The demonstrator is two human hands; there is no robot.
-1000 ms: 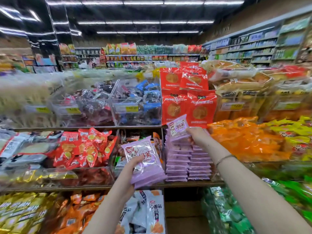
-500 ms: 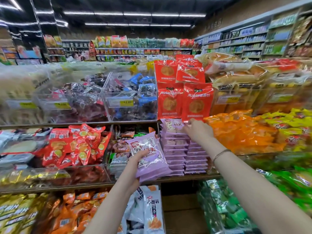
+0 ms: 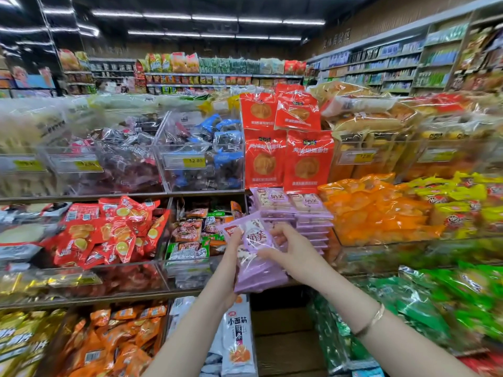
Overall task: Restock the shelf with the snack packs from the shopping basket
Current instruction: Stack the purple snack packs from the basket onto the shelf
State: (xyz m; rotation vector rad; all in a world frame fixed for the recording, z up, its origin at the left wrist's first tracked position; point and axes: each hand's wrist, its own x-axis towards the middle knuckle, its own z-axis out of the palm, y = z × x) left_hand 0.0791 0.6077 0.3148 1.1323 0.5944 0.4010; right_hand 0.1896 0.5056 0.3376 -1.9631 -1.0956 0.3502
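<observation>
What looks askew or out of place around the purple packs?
Only the upper right red pack, above the purple stacks, sits tilted. Stacks look neat. The left hand and right hand hold more purple packs.

A: Upper row, you've got red bread packs [image 3: 288,156] upright; clear bin [image 3: 190,182] just left, price tag [image 3: 186,161] on its front edge.
B: Orange packs [image 3: 375,210] heaped right; green packs [image 3: 435,303] below them.

A fanned bundle of flat purple plastic snack packs [image 3: 258,269] tilts at lower centre; two neat matching stacks [image 3: 295,213] lie just behind on the brown shelf [image 3: 81,300].
</observation>
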